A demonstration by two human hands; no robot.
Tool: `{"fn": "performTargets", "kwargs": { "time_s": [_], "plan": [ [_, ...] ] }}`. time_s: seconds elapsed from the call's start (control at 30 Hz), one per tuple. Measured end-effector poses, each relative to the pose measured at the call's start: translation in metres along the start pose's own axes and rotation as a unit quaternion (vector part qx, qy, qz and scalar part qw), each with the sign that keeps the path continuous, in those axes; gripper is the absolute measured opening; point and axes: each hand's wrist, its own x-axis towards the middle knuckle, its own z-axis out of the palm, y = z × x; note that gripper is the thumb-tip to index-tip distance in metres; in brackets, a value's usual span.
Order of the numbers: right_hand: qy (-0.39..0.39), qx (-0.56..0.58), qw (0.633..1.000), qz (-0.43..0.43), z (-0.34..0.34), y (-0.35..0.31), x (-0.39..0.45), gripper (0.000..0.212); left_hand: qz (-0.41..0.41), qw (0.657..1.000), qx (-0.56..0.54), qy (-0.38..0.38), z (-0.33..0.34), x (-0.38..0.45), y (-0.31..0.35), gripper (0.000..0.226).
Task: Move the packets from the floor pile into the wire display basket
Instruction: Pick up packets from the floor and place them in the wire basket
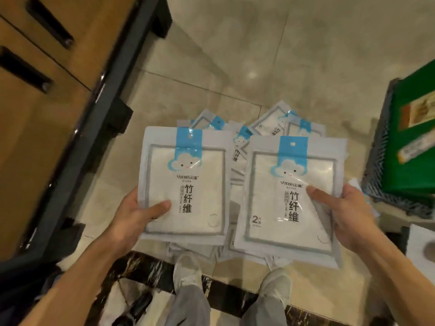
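Note:
Each of my hands holds up white packets with a blue cloud label. My left hand point(138, 217) grips one packet point(186, 184) by its lower left edge, thumb on the front. My right hand point(348, 215) grips a small stack of packets point(292, 196) at the right edge, thumb across the front. Below them, the floor pile point(270, 128) of several more of these packets lies on the tiles, partly hidden by the held ones. A dark wire basket point(381, 165) stands at the right edge.
A wooden cabinet with a dark metal frame point(77, 128) fills the left side. Inside the basket sits a green box point(414, 142). A white box point(421, 245) is at the lower right. My shoes point(188, 271) stand on the beige tiles near a dark marble strip.

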Motion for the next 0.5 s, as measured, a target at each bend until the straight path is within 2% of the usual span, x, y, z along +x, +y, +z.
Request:
{"fn": "performTargets", "kwargs": {
  "time_s": [0.17, 0.3, 0.4, 0.5],
  "plan": [
    [-0.046, -0.02, 0.998, -0.023, 0.022, -0.137, -0.08, 0.028, 0.032, 0.998, -0.045, 0.002, -0.023, -0.082, 0.106, 0.087],
    [-0.074, -0.039, 0.996, -0.041, 0.041, -0.231, -0.154, 0.027, 0.07, 0.995, -0.069, 0.03, -0.044, -0.162, 0.183, 0.075],
    [-0.117, -0.057, 0.99, -0.053, 0.059, -0.287, -0.211, 0.03, 0.087, 0.993, -0.074, 0.039, -0.066, -0.228, 0.225, 0.055],
    [-0.139, -0.069, 0.985, -0.08, 0.075, -0.325, -0.272, 0.026, 0.105, 0.989, -0.06, 0.081, -0.091, -0.297, 0.249, 0.054]
  ]
}}
